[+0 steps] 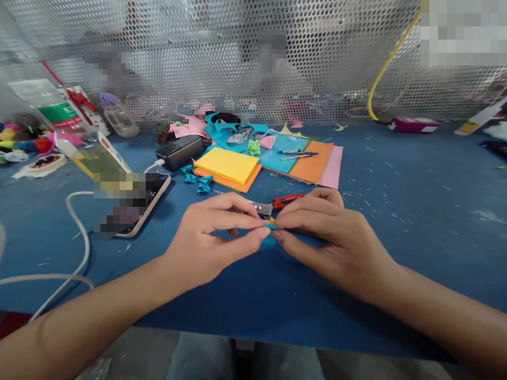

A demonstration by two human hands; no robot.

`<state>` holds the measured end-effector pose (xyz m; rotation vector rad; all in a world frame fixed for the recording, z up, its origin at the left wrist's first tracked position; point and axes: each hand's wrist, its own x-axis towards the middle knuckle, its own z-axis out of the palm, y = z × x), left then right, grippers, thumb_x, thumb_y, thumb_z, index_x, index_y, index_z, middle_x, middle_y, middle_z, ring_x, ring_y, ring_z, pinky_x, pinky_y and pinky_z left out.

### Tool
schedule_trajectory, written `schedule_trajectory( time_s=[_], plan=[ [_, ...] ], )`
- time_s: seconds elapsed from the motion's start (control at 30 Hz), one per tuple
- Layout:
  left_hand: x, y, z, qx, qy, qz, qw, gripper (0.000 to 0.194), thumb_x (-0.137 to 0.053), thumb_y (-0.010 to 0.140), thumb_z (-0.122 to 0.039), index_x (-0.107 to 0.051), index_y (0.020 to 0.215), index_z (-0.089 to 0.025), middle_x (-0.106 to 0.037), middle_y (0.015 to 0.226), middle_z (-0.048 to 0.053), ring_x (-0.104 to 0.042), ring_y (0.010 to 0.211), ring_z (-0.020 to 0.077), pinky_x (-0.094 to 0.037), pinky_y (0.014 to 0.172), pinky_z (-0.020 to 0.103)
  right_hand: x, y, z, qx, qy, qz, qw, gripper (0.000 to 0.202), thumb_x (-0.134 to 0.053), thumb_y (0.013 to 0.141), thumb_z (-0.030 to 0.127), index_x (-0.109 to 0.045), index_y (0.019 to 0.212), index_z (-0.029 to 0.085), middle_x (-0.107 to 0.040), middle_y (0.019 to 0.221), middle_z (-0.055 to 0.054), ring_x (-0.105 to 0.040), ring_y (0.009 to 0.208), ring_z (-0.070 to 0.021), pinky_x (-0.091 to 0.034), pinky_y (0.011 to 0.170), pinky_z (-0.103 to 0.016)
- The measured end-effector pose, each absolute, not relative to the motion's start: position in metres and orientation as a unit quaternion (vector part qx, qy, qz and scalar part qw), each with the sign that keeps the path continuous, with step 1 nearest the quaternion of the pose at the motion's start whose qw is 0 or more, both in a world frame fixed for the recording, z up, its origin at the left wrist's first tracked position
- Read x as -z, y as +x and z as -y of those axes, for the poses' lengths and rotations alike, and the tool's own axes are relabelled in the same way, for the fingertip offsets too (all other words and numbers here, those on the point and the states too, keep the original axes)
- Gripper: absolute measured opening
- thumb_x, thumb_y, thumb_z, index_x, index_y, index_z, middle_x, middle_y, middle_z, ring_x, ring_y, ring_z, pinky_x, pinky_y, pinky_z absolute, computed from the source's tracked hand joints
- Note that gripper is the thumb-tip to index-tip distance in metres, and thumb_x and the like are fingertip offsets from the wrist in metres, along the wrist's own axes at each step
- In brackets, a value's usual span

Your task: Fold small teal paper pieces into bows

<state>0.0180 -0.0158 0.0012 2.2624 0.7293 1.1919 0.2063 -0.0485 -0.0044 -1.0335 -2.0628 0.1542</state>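
Observation:
Between my two hands is a small piece of blue paper, pinched from both sides above the table. My left hand grips its left end between thumb and fingertips. My right hand holds the right end the same way, and the fingers hide most of the paper's shape. Just behind the hands lie red-handled scissors, partly covered by my fingers. Small folded blue paper pieces rest beyond my left hand, beside a stack of yellow paper on orange sheets.
Coloured sheets with pens on them lie farther back, near paper scraps. To the left are a phone, a black power bank, a white cable and a plastic bottle. A perforated metal panel stands behind.

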Motion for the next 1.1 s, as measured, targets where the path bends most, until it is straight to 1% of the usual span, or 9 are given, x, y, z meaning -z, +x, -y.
schedule_trajectory(
  time_s=[0.1, 0.27, 0.47, 0.67, 0.8, 0.93, 1.0, 1.1],
  plan=[
    [-0.0005, 0.0170, 0.0153, -0.416, 0.817, -0.279, 0.285, 0.005, -0.069, 0.071, -0.016, -0.072, 0.074, -0.018, -0.065, 0.078, 0.002, -0.059, 0.060, 0.0084, -0.047, 0.048, 0.018, 0.0038, 0.2070, 0.0479, -0.052, -0.404, 0.820, 0.401, 0.009, -0.059, 0.078, 0.015, -0.059, 0.076, 0.024, -0.067, 0.073, 0.004, -0.061, 0.068, -0.0125, -0.035, 0.077, -0.036],
    [-0.0020, 0.0167, 0.0150, -0.408, 0.810, -0.283, 0.313, 0.008, -0.067, 0.073, -0.018, -0.072, 0.078, -0.019, -0.066, 0.080, 0.002, -0.061, 0.070, 0.0112, -0.050, 0.054, 0.019, 0.0031, 0.2079, 0.0478, -0.047, -0.408, 0.827, 0.384, 0.010, -0.057, 0.079, 0.016, -0.057, 0.075, 0.025, -0.068, 0.071, 0.004, -0.061, 0.067, -0.0138, -0.035, 0.078, -0.037],
    [-0.0055, 0.0154, 0.0122, -0.378, 0.823, -0.274, 0.323, 0.012, -0.065, 0.074, -0.014, -0.072, 0.081, -0.020, -0.065, 0.081, 0.002, -0.060, 0.068, 0.0097, -0.049, 0.053, 0.018, 0.0008, 0.2100, 0.0488, -0.069, -0.412, 0.829, 0.371, 0.010, -0.057, 0.078, 0.015, -0.058, 0.071, 0.022, -0.066, 0.069, 0.004, -0.059, 0.064, -0.0115, -0.034, 0.077, -0.036],
    [-0.0020, 0.0155, 0.0099, -0.383, 0.846, -0.219, 0.299, 0.009, -0.067, 0.073, -0.014, -0.071, 0.081, -0.018, -0.065, 0.080, 0.002, -0.061, 0.069, 0.0105, -0.051, 0.059, 0.021, -0.0013, 0.2097, 0.0508, -0.097, -0.401, 0.832, 0.371, 0.012, -0.057, 0.078, 0.014, -0.057, 0.068, 0.020, -0.064, 0.066, 0.006, -0.057, 0.062, -0.0095, -0.035, 0.076, -0.034],
    [0.0010, 0.0177, 0.0111, -0.411, 0.858, -0.190, 0.242, 0.008, -0.068, 0.072, -0.012, -0.070, 0.079, -0.014, -0.064, 0.078, 0.004, -0.061, 0.068, 0.0101, -0.051, 0.058, 0.020, -0.0004, 0.2082, 0.0508, -0.102, -0.394, 0.831, 0.381, 0.013, -0.056, 0.077, 0.013, -0.056, 0.067, 0.020, -0.063, 0.064, 0.005, -0.056, 0.062, -0.0097, -0.035, 0.074, -0.033],
    [0.0020, 0.0193, 0.0133, -0.438, 0.855, -0.196, 0.194, 0.005, -0.067, 0.072, -0.010, -0.068, 0.074, -0.013, -0.064, 0.074, 0.003, -0.060, 0.064, 0.0092, -0.051, 0.057, 0.019, 0.0016, 0.2072, 0.0517, -0.112, -0.388, 0.833, 0.379, 0.011, -0.058, 0.077, 0.013, -0.056, 0.069, 0.020, -0.063, 0.066, 0.006, -0.056, 0.063, -0.0091, -0.034, 0.079, -0.033],
    [0.0017, 0.0196, 0.0144, -0.449, 0.849, -0.200, 0.196, 0.005, -0.066, 0.071, -0.009, -0.068, 0.072, -0.013, -0.063, 0.072, 0.003, -0.059, 0.063, 0.0092, -0.051, 0.056, 0.019, 0.0024, 0.2067, 0.0523, -0.107, -0.385, 0.838, 0.371, 0.009, -0.059, 0.077, 0.014, -0.057, 0.071, 0.020, -0.063, 0.068, 0.005, -0.056, 0.064, -0.0090, -0.033, 0.081, -0.034],
    [0.0010, 0.0199, 0.0160, -0.452, 0.831, -0.222, 0.238, 0.007, -0.065, 0.070, -0.008, -0.068, 0.068, -0.014, -0.063, 0.071, 0.002, -0.059, 0.062, 0.0097, -0.050, 0.053, 0.020, 0.0034, 0.2062, 0.0529, -0.091, -0.385, 0.842, 0.367, 0.008, -0.058, 0.079, 0.015, -0.059, 0.072, 0.020, -0.064, 0.069, 0.004, -0.057, 0.064, -0.0092, -0.032, 0.083, -0.034]
  ],
)
